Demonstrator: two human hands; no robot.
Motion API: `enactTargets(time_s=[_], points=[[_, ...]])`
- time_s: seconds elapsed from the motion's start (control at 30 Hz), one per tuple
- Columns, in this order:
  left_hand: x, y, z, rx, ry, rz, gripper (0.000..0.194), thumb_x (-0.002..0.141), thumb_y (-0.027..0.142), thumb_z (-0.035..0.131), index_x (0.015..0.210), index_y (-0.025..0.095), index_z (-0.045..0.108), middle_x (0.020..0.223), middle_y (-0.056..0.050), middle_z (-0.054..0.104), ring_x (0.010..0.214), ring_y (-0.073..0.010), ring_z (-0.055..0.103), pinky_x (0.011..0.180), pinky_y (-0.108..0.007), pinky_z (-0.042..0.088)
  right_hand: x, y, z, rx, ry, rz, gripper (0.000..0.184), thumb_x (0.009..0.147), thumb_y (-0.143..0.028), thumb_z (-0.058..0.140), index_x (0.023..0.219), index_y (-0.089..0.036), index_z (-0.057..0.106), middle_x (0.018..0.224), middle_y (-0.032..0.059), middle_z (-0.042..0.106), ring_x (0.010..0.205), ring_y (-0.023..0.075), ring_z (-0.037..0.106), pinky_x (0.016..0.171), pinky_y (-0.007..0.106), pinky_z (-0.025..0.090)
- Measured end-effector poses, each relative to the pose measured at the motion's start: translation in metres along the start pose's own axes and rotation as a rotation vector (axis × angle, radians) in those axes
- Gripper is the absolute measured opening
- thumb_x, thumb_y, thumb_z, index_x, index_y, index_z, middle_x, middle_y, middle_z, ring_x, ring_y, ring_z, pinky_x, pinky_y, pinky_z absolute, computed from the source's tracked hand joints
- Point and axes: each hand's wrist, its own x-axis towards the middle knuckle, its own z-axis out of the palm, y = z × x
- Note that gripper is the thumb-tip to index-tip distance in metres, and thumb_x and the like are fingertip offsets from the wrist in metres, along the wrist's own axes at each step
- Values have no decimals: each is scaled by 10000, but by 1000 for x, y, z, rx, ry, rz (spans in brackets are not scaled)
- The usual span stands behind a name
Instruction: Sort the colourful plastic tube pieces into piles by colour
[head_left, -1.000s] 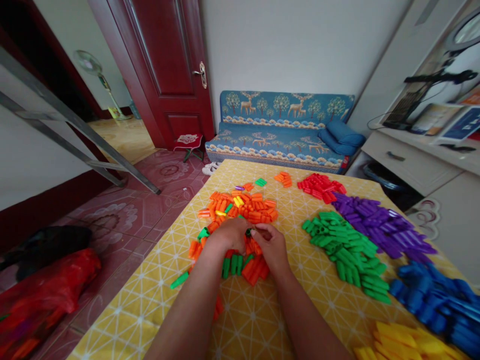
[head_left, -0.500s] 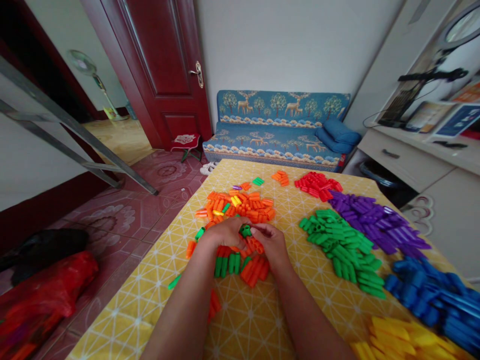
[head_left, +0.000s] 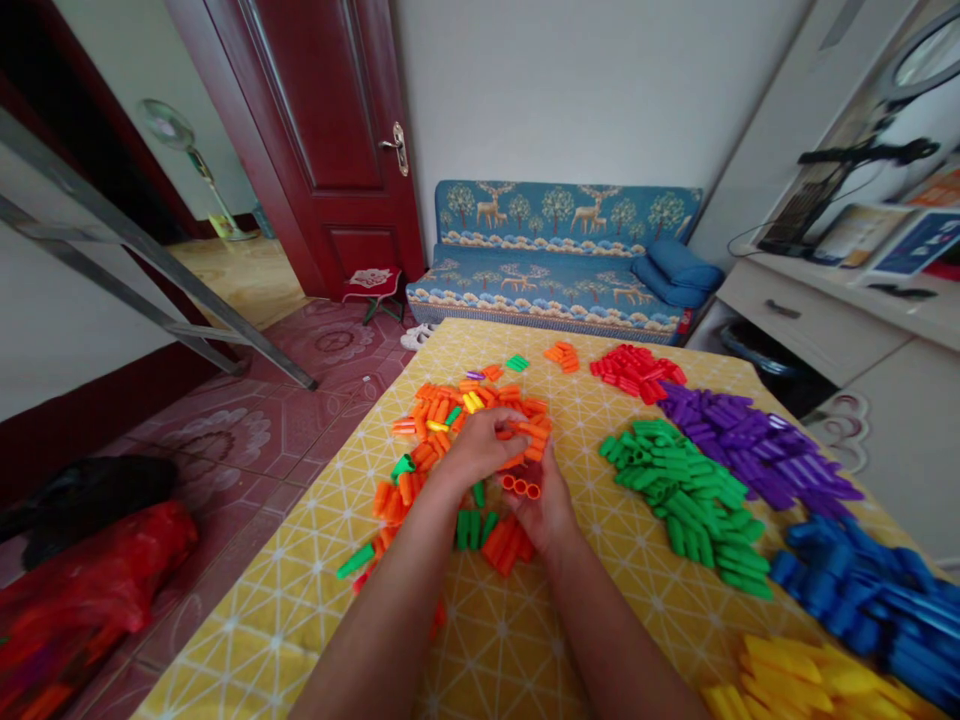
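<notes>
Over the pile of orange plastic tubes [head_left: 435, 402], both my hands are close together. My left hand [head_left: 480, 447] has its fingers closed on some orange tubes [head_left: 534, 432]. Just below and to the right, my right hand [head_left: 553, 505] grips a row of orange tubes [head_left: 520, 487] whose open round ends face me. A few yellow tubes [head_left: 472, 402] and green tubes [head_left: 403, 466] are mixed into the pile. Nearer to me lie green tubes [head_left: 470, 530] and orange tubes [head_left: 508, 545]. My left forearm hides part of the pile.
On the yellow patterned tablecloth [head_left: 502, 650], sorted heaps stand to the right: red tubes [head_left: 637, 372], purple tubes [head_left: 757, 445], green tubes [head_left: 686, 495], blue tubes [head_left: 870, 590] and yellow tubes [head_left: 817, 680]. A blue sofa [head_left: 525, 265] stands beyond the table.
Half a second ago a green tube piece was between my hands; now orange tubes are in both. My left hand has shifted right and away from me, and my right palm has turned upward.
</notes>
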Motion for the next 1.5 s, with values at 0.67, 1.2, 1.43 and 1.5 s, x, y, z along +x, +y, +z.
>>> enactTargets(time_s=[0.67, 1.2, 1.43, 1.5], points=[[-3, 2, -10, 72, -61, 67, 269, 775, 352, 672, 936, 147, 737, 940, -61, 744, 888, -210, 670, 820, -301, 509, -1, -16, 0, 263, 12, 276, 335, 831, -490, 533, 826, -173, 641, 592, 32, 662, 463, 142, 596, 337, 184, 385], [-2, -2, -20, -126, -106, 69, 314, 757, 356, 705, 969, 125, 717, 942, -79, 732, 838, -180, 671, 788, -281, 521, -8, -23, 14, 338, 56, 257, 64, 841, -214, 587, 851, -168, 631, 724, 22, 721, 637, 120, 687, 531, 182, 559], [11, -23, -24, -145, 208, 87, 286, 715, 374, 733, 878, 139, 728, 843, -51, 725, 799, -171, 647, 797, -291, 497, 54, -61, -1, -125, 325, -199, 153, 765, -315, 643, 837, -187, 599, 660, -17, 658, 513, 105, 606, 419, 177, 454], [11, -24, -25, -155, 224, 85, 285, 708, 383, 738, 866, 145, 732, 829, -45, 723, 785, -169, 645, 779, -288, 495, 91, -75, -8, -458, 434, -380, 174, 789, -361, 585, 801, -188, 565, 625, -22, 625, 515, 122, 588, 448, 213, 454]])
